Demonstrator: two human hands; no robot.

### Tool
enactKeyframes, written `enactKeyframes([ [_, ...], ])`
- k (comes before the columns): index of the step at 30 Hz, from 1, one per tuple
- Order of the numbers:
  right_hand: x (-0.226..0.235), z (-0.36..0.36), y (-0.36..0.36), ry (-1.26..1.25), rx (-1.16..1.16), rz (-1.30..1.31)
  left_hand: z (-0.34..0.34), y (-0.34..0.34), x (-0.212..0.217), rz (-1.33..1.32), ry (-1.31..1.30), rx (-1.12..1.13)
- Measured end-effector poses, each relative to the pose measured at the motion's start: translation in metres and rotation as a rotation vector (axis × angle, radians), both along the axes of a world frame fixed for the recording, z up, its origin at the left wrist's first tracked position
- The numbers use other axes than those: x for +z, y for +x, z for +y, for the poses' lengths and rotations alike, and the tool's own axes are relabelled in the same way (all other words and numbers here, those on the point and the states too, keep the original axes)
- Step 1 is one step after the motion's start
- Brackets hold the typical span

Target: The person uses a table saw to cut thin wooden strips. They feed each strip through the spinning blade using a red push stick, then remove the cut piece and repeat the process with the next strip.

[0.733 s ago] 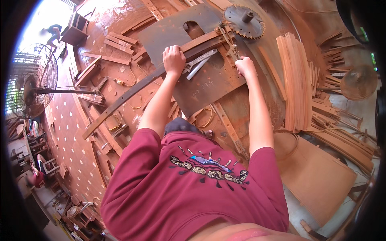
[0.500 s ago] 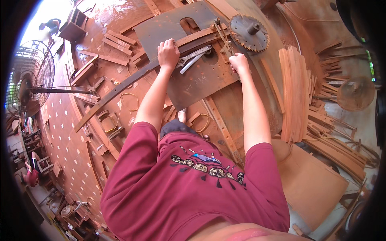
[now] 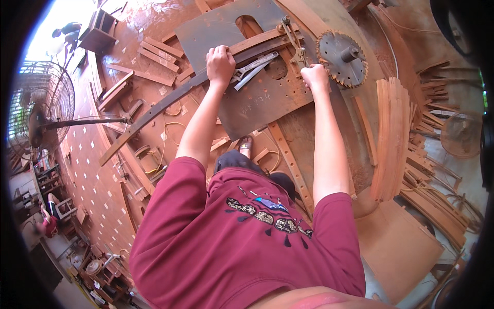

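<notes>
My left hand [image 3: 220,64] is closed over a long dark bar [image 3: 159,106], where a brown wooden strip [image 3: 257,41] lies along it. The bar crosses a grey steel plate [image 3: 247,110] at a slant. My right hand [image 3: 315,77] is wrapped round the near end of a rusty metal clamp [image 3: 298,51] with bolted arms at the plate's right side; its grip hides that end. Between my hands, an adjustable wrench [image 3: 254,66] rests on the plate beside a flat silvery strip [image 3: 252,76]. A toothed circular saw blade [image 3: 342,59] sits just right of my right hand.
Stacked wooden slats [image 3: 388,139] stand at the right, near a brown board [image 3: 401,247]. A caged fan [image 3: 41,118] is at the far left. Loose boards [image 3: 159,54] and yellow cord lie on the tiled floor. Other people [image 3: 69,33] are in the left background.
The view has shifted, so the plate, blade and slats sit slightly further right. Both hands keep their places on the bar and the clamp. A sandalled foot now shows below the plate.
</notes>
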State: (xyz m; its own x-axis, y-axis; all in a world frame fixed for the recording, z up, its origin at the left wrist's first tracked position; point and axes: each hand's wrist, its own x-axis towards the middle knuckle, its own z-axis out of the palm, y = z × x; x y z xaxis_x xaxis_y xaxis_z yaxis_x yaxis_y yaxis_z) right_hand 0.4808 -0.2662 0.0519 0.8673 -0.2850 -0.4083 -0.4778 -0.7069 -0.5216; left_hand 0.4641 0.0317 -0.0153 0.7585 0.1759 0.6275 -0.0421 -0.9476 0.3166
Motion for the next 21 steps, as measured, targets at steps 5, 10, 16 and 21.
enactKeyframes([
  [5,-0.015,-0.010,0.007,0.004,0.050,-0.128,-0.007,0.007,0.004,0.070,-0.068,-0.008],
  [10,-0.032,-0.031,0.010,0.270,0.155,-0.055,-0.001,0.008,0.004,0.088,0.023,-0.010],
  [16,-0.037,-0.047,-0.015,0.223,0.127,-0.137,-0.020,-0.003,-0.003,0.070,0.025,-0.030],
  [21,-0.018,-0.063,-0.058,0.244,0.122,-0.119,-0.037,-0.049,-0.003,0.085,0.011,-0.032],
])
